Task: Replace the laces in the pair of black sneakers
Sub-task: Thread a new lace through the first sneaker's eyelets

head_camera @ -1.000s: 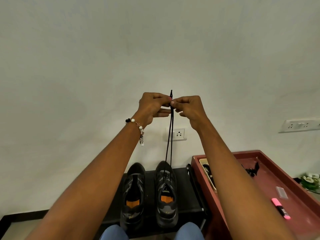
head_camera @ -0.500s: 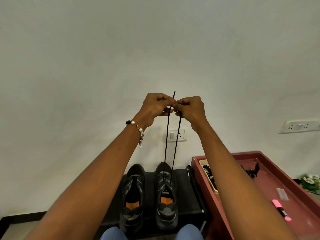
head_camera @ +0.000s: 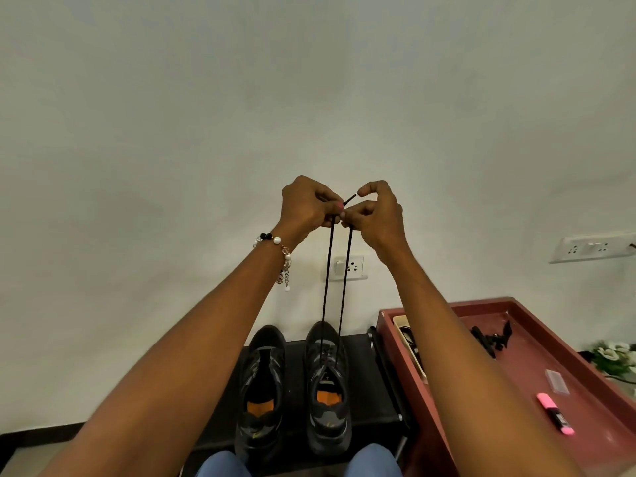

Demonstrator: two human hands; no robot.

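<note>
I am holding both arms raised before a pale wall, my left hand (head_camera: pixel 308 204) and my right hand (head_camera: pixel 375 210) meeting knuckle to knuckle; the fingers of each are curled and pinching the black lace (head_camera: pixel 328 270), its two strands hanging taut and nearly side by side from under my hands; one stiff lace tip (head_camera: pixel 350 200) is poking up at a slant between the two hands, just above my left fingertips; a beaded bracelet (head_camera: pixel 275 246) is circling my left wrist. Directly below my hands the strands are running down into the eyelets of the right-hand black sneaker (head_camera: pixel 327 387), which is standing upright with its toe to the wall; the second black sneaker (head_camera: pixel 263 383) is sitting just beside it, below my left forearm, its tongue showing no lace; both are resting on a low black shoe rack (head_camera: pixel 368 390) against the wall. Behind the strands, below my hands, a white wall socket (head_camera: pixel 351 267) is showing. Under my right forearm a reddish counter (head_camera: pixel 585 390) with a raised rim is carrying a pink highlighter (head_camera: pixel 554 413), a small clear plastic piece (head_camera: pixel 557 381) and a dark tangle (head_camera: pixel 492 339) I cannot identify; a cream tray (head_camera: pixel 409 346) at its near edge is partly hidden by my arm.
</note>
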